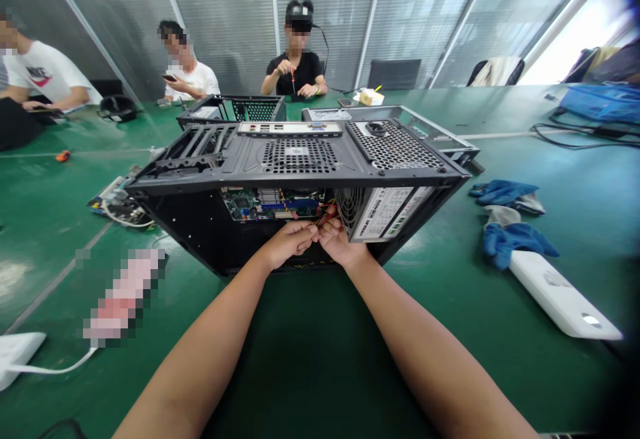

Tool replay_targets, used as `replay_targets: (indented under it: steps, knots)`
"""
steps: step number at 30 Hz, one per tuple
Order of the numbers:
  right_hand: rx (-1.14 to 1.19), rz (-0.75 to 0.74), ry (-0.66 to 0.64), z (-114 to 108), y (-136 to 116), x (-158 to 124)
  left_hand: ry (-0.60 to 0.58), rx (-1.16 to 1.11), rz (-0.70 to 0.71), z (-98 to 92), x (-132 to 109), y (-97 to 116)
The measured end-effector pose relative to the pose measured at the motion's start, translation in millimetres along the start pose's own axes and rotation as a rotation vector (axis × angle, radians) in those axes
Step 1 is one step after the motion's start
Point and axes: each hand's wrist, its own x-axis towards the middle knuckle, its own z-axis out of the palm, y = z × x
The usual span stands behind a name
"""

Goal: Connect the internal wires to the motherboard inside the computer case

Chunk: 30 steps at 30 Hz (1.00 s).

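A black computer case (240, 159) lies on the table with its open side facing me. Inside it are a motherboard (265, 204) and a power supply (390, 216) with a label and a fan grille. My left hand (294, 240) and my right hand (336, 238) meet in the opening, just left of the power supply. Both have their fingers closed on a bundle of thin coloured power supply cables (327, 211). The fingertips nearly touch, and the ends of the cables are hidden behind them.
Blue gloves (517, 242) and a white power bank (565, 292) lie at right. A loose circuit board (117, 202) and a blurred-out pink object (125, 296) are at left. Other case parts (430, 129) stand behind. Several people sit across the green table (525, 159); one holds a screwdriver (293, 79).
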Motion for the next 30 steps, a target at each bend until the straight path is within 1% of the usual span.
replay_targets:
  steps: [3,7,10,13,18,20,23,25,30]
  knots:
    - [0.052,-0.008,-0.005,1.7,0.2,-1.4,-0.005,-0.083,-0.008,-0.8,0.0,-0.4]
    - [0.052,-0.011,-0.006,3.0,0.0,0.2,-0.012,-0.178,-0.036,-1.1,-2.1,2.2]
    - [0.078,0.018,0.001,2.4,0.2,3.1,-0.017,-0.231,-0.043,-1.3,-3.8,5.6]
    - [0.088,0.013,0.002,1.0,0.3,4.9,-0.011,-0.27,-0.059,-1.7,-4.6,8.2]
    - [0.12,0.026,-0.003,1.1,0.4,5.6,-0.025,-0.351,-0.067,-4.7,-4.2,6.1]
    - [0.085,0.023,0.032,2.4,1.1,6.3,-0.039,-0.377,-0.066,-6.6,-3.9,3.3]
    - [-0.01,-0.045,0.098,4.6,3.0,7.2,-0.056,-0.377,-0.08,-8.5,-3.6,0.3]
    - [-0.073,-0.075,0.121,5.7,4.0,7.2,-0.059,-0.357,-0.09,-8.6,-3.6,0.4]
    - [-0.204,-0.095,0.193,7.7,5.4,6.8,-0.032,-0.253,-0.117,-6.4,-3.3,5.5]
